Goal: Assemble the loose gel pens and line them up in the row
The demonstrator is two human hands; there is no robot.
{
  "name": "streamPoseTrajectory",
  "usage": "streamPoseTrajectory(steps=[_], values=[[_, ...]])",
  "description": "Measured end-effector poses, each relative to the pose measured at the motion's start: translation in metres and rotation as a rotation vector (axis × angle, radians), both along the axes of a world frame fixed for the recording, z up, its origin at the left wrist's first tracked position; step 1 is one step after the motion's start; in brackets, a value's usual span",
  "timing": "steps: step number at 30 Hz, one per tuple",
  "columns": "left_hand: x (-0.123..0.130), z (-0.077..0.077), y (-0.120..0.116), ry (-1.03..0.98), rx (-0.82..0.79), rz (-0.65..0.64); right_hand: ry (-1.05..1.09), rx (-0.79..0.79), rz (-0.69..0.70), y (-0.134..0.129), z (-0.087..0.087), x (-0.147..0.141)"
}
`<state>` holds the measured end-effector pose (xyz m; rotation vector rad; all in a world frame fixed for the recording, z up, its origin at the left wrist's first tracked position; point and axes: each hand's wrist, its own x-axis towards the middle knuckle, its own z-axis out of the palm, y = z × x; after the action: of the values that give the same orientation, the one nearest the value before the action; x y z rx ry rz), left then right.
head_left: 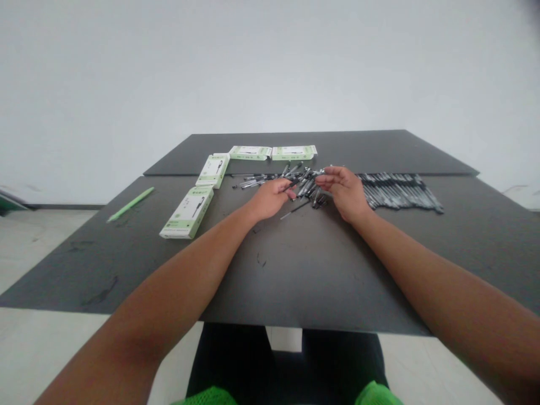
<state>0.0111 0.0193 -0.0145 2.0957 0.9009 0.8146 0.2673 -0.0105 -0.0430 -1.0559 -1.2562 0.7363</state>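
A: How far along do things look?

B: Partly arranged, I'd judge. On the right of the bench, a row of pens lies side by side, fairly even, with clear barrels and dark ends. Left of it, in the middle, a jumbled pile of pens points every which way.

A: So the row is the ordered part and the pile is what remains loose?

B: That's how it reads. The pile is too tangled for me to count. 1 stray pen lies at its near edge, slantwise.

A: And the hands?

B: The left hand is at the pile's left side, its fingers closed around a dark slim pen. The right hand is between the pile and the row, fingers loosely curled at the pile's right side. Whether they grip anything, I cannot tell.

A: Anything else around?

B: 4 green-and-white pen boxes: 2 run up the left side, 2 stand end to end at the far side. Whether they hold anything, I can't say. Farther left, well apart from the pile, lies 1 light green pen.
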Motion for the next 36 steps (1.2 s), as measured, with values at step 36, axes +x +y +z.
streamPoseTrajectory(steps=[36], values=[[0.005,0.006,-0.009,0.006,0.016,0.163,-1.112,0.342,0.344,-0.013,0.015,-0.019]])
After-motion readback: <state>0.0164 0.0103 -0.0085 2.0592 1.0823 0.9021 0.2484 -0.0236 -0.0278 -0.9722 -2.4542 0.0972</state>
